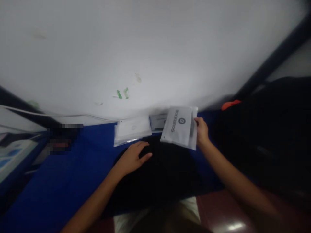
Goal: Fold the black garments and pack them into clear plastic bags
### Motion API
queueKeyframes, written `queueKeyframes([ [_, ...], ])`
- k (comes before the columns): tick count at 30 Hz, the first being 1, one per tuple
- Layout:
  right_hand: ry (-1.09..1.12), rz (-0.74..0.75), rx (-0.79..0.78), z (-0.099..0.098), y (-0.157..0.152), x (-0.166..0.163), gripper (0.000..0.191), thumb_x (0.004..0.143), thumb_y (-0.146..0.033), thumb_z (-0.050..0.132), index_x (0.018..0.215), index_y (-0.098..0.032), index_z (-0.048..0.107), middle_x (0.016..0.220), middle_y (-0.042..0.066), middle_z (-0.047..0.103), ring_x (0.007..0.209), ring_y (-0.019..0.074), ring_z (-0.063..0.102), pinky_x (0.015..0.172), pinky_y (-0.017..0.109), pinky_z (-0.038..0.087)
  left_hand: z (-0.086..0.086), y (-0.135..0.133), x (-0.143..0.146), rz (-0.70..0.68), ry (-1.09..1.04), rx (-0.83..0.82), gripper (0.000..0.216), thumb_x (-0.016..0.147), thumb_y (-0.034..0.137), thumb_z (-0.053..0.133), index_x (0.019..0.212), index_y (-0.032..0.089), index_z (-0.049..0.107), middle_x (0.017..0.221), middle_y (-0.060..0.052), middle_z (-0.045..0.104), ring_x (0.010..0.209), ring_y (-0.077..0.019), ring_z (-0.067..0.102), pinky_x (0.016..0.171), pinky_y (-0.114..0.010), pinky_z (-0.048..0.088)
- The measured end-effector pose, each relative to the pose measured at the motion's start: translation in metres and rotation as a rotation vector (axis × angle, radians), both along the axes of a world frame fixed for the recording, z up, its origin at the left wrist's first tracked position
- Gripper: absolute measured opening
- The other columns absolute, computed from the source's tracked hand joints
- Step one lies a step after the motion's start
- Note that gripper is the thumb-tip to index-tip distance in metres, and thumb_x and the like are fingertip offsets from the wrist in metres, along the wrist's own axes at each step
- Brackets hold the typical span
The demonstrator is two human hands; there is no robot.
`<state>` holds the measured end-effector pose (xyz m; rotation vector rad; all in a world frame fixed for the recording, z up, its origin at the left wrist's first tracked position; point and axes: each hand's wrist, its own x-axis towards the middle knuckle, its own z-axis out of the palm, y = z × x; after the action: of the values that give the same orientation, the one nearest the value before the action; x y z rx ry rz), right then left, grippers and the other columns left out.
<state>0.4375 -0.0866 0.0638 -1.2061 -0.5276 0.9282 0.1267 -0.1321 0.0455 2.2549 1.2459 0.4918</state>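
My right hand (202, 131) grips the right edge of a frosted plastic zip bag (179, 127) printed with a dark round logo and "ROCKBROS". The bag is raised and tilted, overlapping another packet (157, 123) behind it. My left hand (136, 157) is over a black cloth-like item (160, 171), with thumb and fingers apart and nothing between them. Whether its fingers touch the black item I cannot tell. Just beyond the left hand, a white bag (133, 128) with a faint round mark lies on the blue surface (89, 168).
A white wall (155, 55) with bits of green tape rises behind the blue surface. A pale cable (63, 115) runs along its foot. Large dark material (264, 149) fills the right side, near an orange object (230, 105). A blue-edged tray-like object (14, 158) stands at left.
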Motion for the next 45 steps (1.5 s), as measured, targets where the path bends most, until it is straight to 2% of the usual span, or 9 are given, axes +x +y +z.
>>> queueKeyframes([
  [3, -0.102, 0.198, -0.13, 0.006, -0.026, 0.001, 0.01, 0.064, -0.028, 0.068, 0.064, -0.019, 0.063, 0.06, -0.004, 0.06, 0.056, 0.0131, 0.052, 0.051, 0.023, 0.041, 0.01, 0.01, 0.007, 0.178, -0.321, -0.093, 0.039, 0.092, 0.052, 0.051, 0.113, 0.021, 0.063, 0.114, -0.008, 0.068, 0.108, -0.0242, 0.063, 0.097, -0.04, 0.047],
  [6, -0.184, 0.606, -0.262, 0.008, -0.051, -0.014, 0.012, 0.062, -0.029, 0.069, 0.069, -0.019, 0.07, 0.066, -0.002, 0.065, 0.063, 0.0155, 0.056, 0.056, 0.024, 0.043, 0.018, 0.013, 0.018, 0.246, -0.597, -0.349, 0.045, 0.091, 0.058, 0.048, 0.104, 0.018, 0.065, 0.103, -0.009, 0.071, 0.092, -0.0227, 0.067, 0.086, -0.036, 0.052],
  [9, -0.173, 0.946, -0.304, 0.005, -0.067, -0.032, 0.017, 0.067, -0.032, 0.066, 0.075, -0.018, 0.072, 0.064, -0.002, 0.063, 0.06, 0.0138, 0.053, 0.056, 0.024, 0.041, 0.023, 0.006, 0.029, 0.181, -0.628, -0.586, 0.049, 0.089, 0.06, 0.048, 0.091, 0.014, 0.066, 0.084, -0.006, 0.069, 0.071, -0.0174, 0.063, 0.066, -0.028, 0.05],
  [12, -0.176, 1.11, -0.255, 0.001, -0.071, -0.045, 0.018, 0.074, -0.033, 0.062, 0.069, -0.016, 0.066, 0.059, -0.004, 0.055, 0.054, 0.0105, 0.045, 0.052, 0.022, 0.036, 0.025, -0.005, 0.036, 0.103, -0.53, -0.651, 0.043, 0.087, 0.058, 0.055, 0.084, 0.015, 0.063, 0.069, 0.0, 0.059, 0.058, -0.0116, 0.051, 0.052, -0.021, 0.039],
  [16, -0.295, 1.108, -0.14, 0.004, -0.066, -0.058, 0.029, 0.087, -0.042, 0.057, 0.069, -0.019, 0.053, 0.057, -0.006, 0.041, 0.05, 0.0086, 0.035, 0.047, 0.021, 0.029, 0.024, -0.016, 0.043, 0.043, -0.515, -0.611, 0.042, 0.087, 0.056, 0.054, 0.074, 0.016, 0.056, 0.064, 0.002, 0.05, 0.054, -0.0099, 0.043, 0.048, -0.019, 0.033],
  [23, -0.613, 1.083, 0.109, 0.012, -0.063, -0.06, 0.037, 0.094, -0.045, 0.05, 0.069, -0.018, 0.051, 0.064, -0.004, 0.046, 0.059, 0.0095, 0.042, 0.054, 0.022, 0.035, 0.029, -0.013, 0.033, 0.055, -0.449, -0.462, 0.043, 0.089, 0.056, 0.051, 0.07, 0.017, 0.054, 0.066, 0.001, 0.051, 0.058, -0.0114, 0.044, 0.05, -0.02, 0.036],
  [30, -0.433, 1.395, -0.126, 0.017, -0.092, -0.023, 0.034, 0.094, -0.047, 0.051, 0.077, -0.018, 0.052, 0.061, -0.002, 0.061, 0.045, 0.0108, 0.058, 0.041, 0.02, 0.044, 0.03, -0.002, -0.019, 0.349, -0.561, -0.528, 0.044, 0.083, 0.059, 0.059, 0.075, 0.016, 0.056, 0.058, 0.004, 0.05, 0.048, -0.0088, 0.043, 0.044, -0.018, 0.033],
  [36, -0.371, 1.249, -0.061, 0.013, -0.094, -0.023, 0.025, 0.094, -0.043, 0.054, 0.104, -0.02, 0.054, 0.07, -0.003, 0.064, 0.053, 0.0128, 0.065, 0.047, 0.024, 0.054, 0.025, -0.008, -0.016, 0.353, -0.643, -0.595, 0.043, 0.083, 0.058, 0.061, 0.077, 0.016, 0.056, 0.059, 0.003, 0.052, 0.047, -0.0078, 0.044, 0.043, -0.018, 0.034],
  [45, -0.301, 1.404, -0.047, 0.004, -0.074, -0.048, 0.026, 0.088, -0.041, 0.063, 0.103, -0.02, 0.07, 0.09, 0.002, 0.069, 0.076, 0.0126, 0.062, 0.063, 0.022, 0.049, 0.027, -0.018, -0.006, 0.247, -0.62, -0.582, 0.041, 0.085, 0.057, 0.059, 0.076, 0.017, 0.056, 0.061, 0.003, 0.053, 0.049, -0.0088, 0.046, 0.046, -0.019, 0.035],
])
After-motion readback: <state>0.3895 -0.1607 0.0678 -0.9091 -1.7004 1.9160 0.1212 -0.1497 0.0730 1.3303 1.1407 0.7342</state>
